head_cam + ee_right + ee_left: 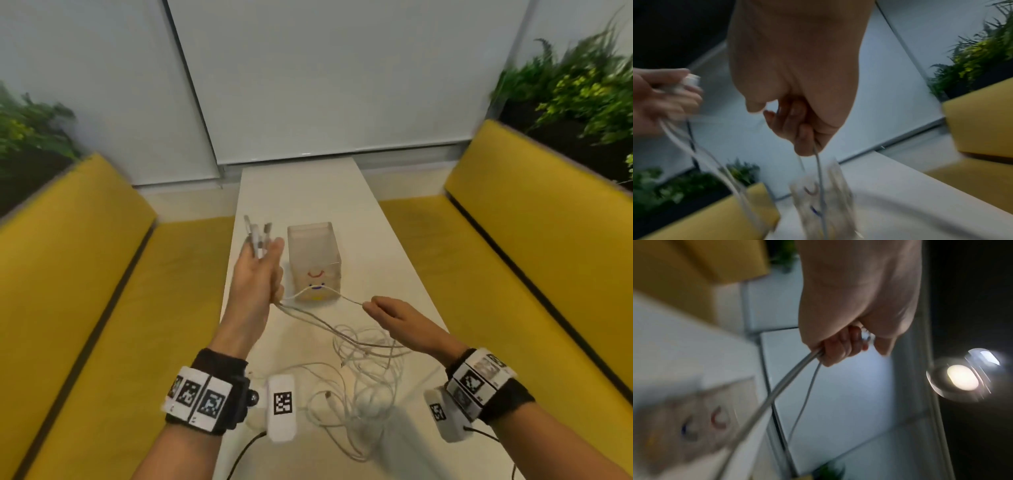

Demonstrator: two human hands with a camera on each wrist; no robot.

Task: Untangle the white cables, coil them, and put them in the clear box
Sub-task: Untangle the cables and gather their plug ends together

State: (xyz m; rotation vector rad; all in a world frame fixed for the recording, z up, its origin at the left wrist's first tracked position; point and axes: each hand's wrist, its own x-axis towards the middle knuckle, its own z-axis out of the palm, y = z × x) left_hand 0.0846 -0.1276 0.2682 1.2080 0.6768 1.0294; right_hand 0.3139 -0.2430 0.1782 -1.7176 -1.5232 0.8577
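My left hand (262, 263) is raised left of the clear box (313, 262) and grips a bundle of white cables (789, 379), their plug ends (257, 231) sticking up past the fingers. From that hand the cables run down to a loose tangle (359, 380) on the white table (308, 192). My right hand (383, 313) pinches one strand (818, 164) of cable stretched across the front of the box. The box stands upright, with a drawn smiling face (315, 279) on its near side. The wrist views are blurred.
Yellow bench seats (102, 274) flank the narrow table on both sides, the right one (531, 240) close to my right arm. Green plants (575, 85) stand behind the backrests. A white blind (325, 85) hangs behind the table's far end.
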